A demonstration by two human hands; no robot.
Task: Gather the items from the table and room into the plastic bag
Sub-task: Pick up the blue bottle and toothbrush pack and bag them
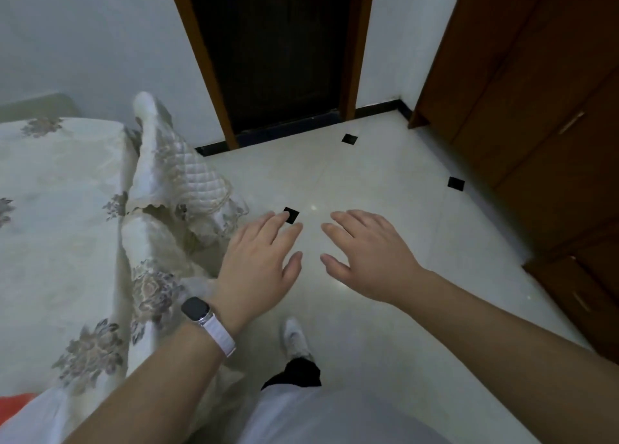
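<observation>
Viewpoint: a person is looking down at their own two bare arms, which are reaching forward over a pale tiled floor [385, 182].
Left hand: the left hand [258, 259] is hovering palm down with fingers spread apart, gripping nothing; a dark watch on a white strap [207, 323] is sitting on that wrist.
Right hand: the right hand [365, 252] is hovering just beside the left, fingers loosely apart and likewise holding nothing.
Surroundings: a bed with a floral quilted cover [67, 209] is lying to the left, its edge hanging toward the floor; a dark doorway [278, 48] is standing ahead, and a brown wooden wardrobe [536, 92] is lining the right side.
Feet: one white shoe [294, 338] is stepping forward below the hands.
Plastic bag: neither it, the table, nor any items to gather are showing in this view.
Step in hand: the person is probably walking through the room, between pickups or at the start.
Next move: likely calling for locating the bag or an item first, then closing one hand around it.
</observation>
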